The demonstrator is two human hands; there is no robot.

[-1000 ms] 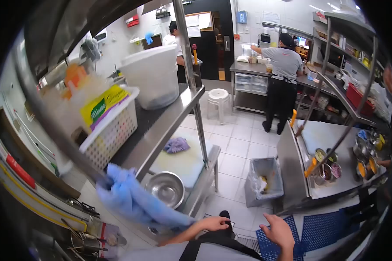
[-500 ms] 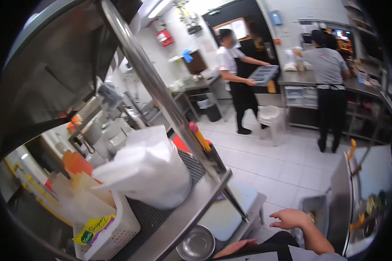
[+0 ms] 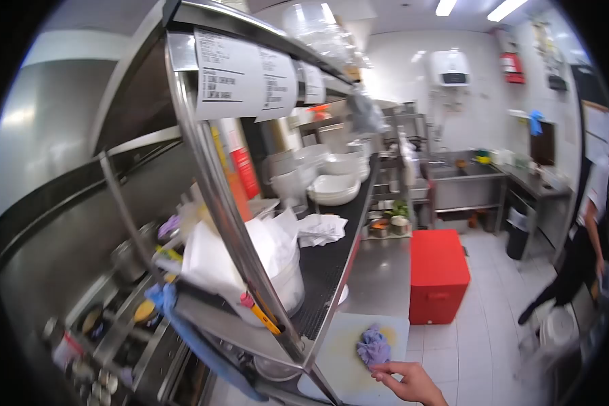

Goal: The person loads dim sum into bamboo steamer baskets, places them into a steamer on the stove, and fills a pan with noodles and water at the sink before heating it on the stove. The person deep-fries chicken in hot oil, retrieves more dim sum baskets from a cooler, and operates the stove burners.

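My right hand point(image 3: 409, 383) is low in the view, over the near right part of a pale cutting board point(image 3: 342, 352). Its fingers point left, slightly apart, and nothing shows held in them. The fingertips are at the lower edge of a crumpled purple cloth point(image 3: 373, 346) on the board; whether they touch it is hard to tell. My left hand is out of view. Left of the board, a metal bowl point(image 3: 274, 369) is partly hidden by the shelf frame.
A metal post point(image 3: 230, 196) and shelf edge point(image 3: 318, 338) rise left of my hand. The shelf bears a white tub point(image 3: 287, 277) and stacked dishes point(image 3: 335, 189). Beyond are a red box point(image 3: 438, 277) and, at right, a person point(image 3: 575, 257) near a white stool point(image 3: 558, 328).
The view has swung left, bringing the sink, red box and paper slips into sight. My right hand now lies by the purple cloth; my left hand has left the view.
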